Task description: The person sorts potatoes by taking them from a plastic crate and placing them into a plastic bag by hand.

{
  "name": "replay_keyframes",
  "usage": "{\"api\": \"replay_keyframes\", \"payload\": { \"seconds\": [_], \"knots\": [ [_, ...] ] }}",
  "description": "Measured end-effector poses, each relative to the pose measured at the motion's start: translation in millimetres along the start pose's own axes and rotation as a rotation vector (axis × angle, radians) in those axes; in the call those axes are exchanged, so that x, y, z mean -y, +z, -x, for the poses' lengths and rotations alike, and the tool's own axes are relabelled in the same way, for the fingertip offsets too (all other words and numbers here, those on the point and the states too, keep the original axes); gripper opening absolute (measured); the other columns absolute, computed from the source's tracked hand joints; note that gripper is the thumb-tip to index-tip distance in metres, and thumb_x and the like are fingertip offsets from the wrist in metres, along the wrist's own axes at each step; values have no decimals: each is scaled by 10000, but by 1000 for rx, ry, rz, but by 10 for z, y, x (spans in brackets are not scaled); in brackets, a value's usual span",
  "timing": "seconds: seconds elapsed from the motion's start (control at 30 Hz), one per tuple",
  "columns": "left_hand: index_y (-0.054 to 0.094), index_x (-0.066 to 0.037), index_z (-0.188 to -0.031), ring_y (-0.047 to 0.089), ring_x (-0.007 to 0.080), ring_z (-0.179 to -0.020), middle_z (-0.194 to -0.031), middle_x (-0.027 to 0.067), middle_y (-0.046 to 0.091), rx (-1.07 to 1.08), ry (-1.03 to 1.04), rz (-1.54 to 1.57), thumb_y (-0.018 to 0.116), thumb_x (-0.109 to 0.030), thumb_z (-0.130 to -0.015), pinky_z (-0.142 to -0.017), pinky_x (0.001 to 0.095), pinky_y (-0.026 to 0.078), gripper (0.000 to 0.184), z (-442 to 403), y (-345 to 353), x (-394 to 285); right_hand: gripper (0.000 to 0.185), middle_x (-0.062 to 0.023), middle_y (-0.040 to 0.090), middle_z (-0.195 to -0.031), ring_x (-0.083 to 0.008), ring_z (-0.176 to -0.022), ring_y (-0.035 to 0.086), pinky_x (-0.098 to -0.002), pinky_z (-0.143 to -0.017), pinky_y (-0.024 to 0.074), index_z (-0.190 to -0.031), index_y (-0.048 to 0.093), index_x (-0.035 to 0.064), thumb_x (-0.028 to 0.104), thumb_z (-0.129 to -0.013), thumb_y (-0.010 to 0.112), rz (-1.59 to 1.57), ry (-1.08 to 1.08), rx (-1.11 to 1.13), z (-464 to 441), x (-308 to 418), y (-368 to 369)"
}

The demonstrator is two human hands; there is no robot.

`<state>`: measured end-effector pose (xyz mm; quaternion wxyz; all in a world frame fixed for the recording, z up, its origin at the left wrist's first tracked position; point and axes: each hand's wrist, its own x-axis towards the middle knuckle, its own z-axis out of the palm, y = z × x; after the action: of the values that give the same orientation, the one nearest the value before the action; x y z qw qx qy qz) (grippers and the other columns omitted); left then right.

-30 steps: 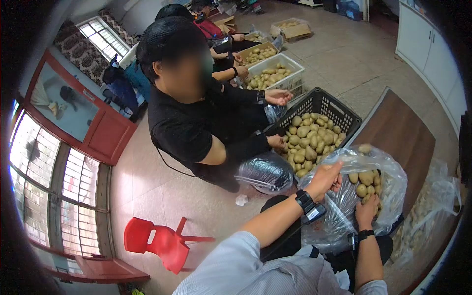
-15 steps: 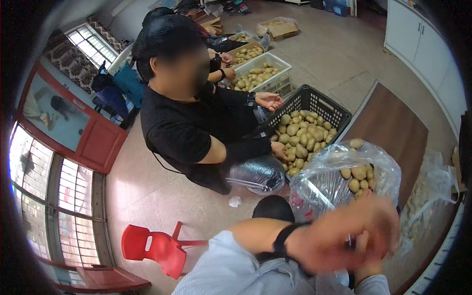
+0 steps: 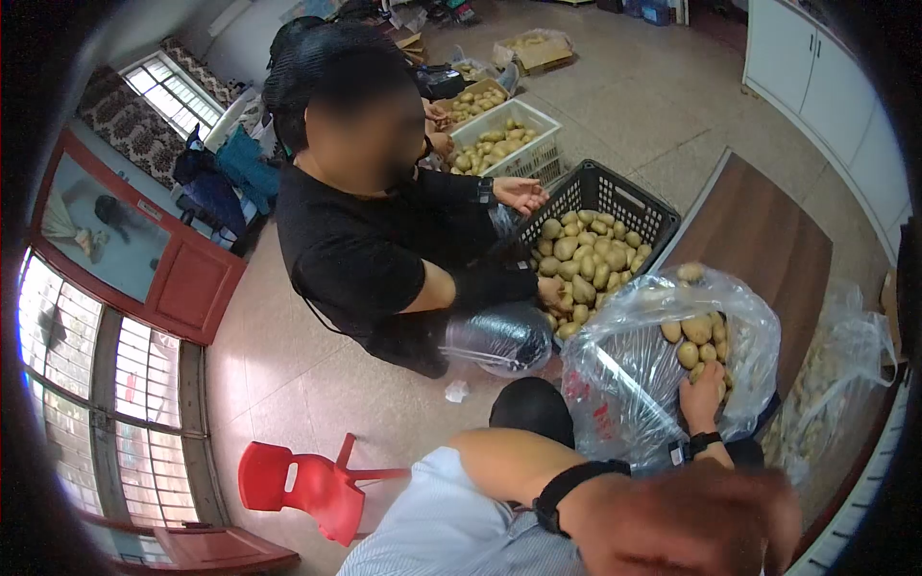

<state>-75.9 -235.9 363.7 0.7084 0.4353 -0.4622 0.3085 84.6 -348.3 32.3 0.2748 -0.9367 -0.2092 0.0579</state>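
Observation:
My left hand (image 3: 701,523) is large and blurred close to the camera at the bottom, its fingers smeared by motion. My right hand (image 3: 702,396) reaches into the open clear plastic bag (image 3: 624,384), its fingertips against the potatoes (image 3: 698,329) inside; how they close there is hidden. The bag lies spread over the near end of a brown board (image 3: 759,230). One potato (image 3: 690,273) rests at the bag's far rim. Beside the bag stands a black crate (image 3: 629,197) full of potatoes.
A person in black (image 3: 355,240) sits at the left, one hand in the black crate. Beyond are a white crate (image 3: 547,130) and cardboard boxes (image 3: 549,53) with potatoes. A red chair (image 3: 307,490) stands lower left, another filled bag (image 3: 826,384) at the right.
My left hand has left the bag's rim and come back toward the camera, then lower in view. My right hand stays at the potatoes in the bag. The view has shifted slightly.

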Motion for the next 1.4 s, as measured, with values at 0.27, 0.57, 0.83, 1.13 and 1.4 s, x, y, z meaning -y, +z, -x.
{"api": "replay_keyframes", "payload": {
  "seconds": [0.27, 0.57, 0.83, 1.13, 1.4],
  "knots": [
    [553, -63, -986, 524, 37, -698, -835, -1, 580, -568, -981, -349, 562, -133, -905, -595, 194, 427, 108, 859, -768, 595, 647, -210, 351, -1349, -411, -1163, 446, -435, -977, 399, -1294, 353, -7, 132, -757, 684, 107, -419, 211, -181, -381, 274],
    [554, -62, -976, 531, 61, -588, -766, -8, 565, -680, -1204, -586, 552, -180, -910, -473, 217, 432, 136, 1881, -1456, 973, 574, -203, 348, -1344, -410, -1164, 449, -441, -942, 421, -1246, 388, 4, 111, -757, 669, 56, -11, 47, 14, 27, 21],
    [566, -63, -951, 547, 65, -584, -767, -9, 565, -684, -1224, -567, 556, -163, -896, -454, 218, 431, 115, 1844, -1351, 1018, 483, -209, 354, -1332, -417, -1151, 451, -443, -928, 423, -1149, 435, 42, 86, -729, 670, 15, -7, 23, 59, 60, -11],
    [564, -48, -943, 530, 75, -521, -680, 6, 560, -587, -1180, -707, 563, -161, -889, -439, 233, 429, 125, 1965, -1283, 1157, 462, -184, 380, -1313, -401, -1066, 524, -457, -873, 460, -1124, 465, 71, 82, -717, 685, 92, -46, 43, 36, -27, 88],
    [558, -28, -929, 535, 90, -519, -657, 25, 557, -587, -1199, -709, 570, -152, -880, -458, 257, 427, 134, 1919, -1276, 1093, 455, -194, 486, -1157, -395, -1027, 530, -466, -844, 455, -1107, 480, 51, 120, -702, 675, 31, -22, 0, -17, -198, 234]
  ]
}}
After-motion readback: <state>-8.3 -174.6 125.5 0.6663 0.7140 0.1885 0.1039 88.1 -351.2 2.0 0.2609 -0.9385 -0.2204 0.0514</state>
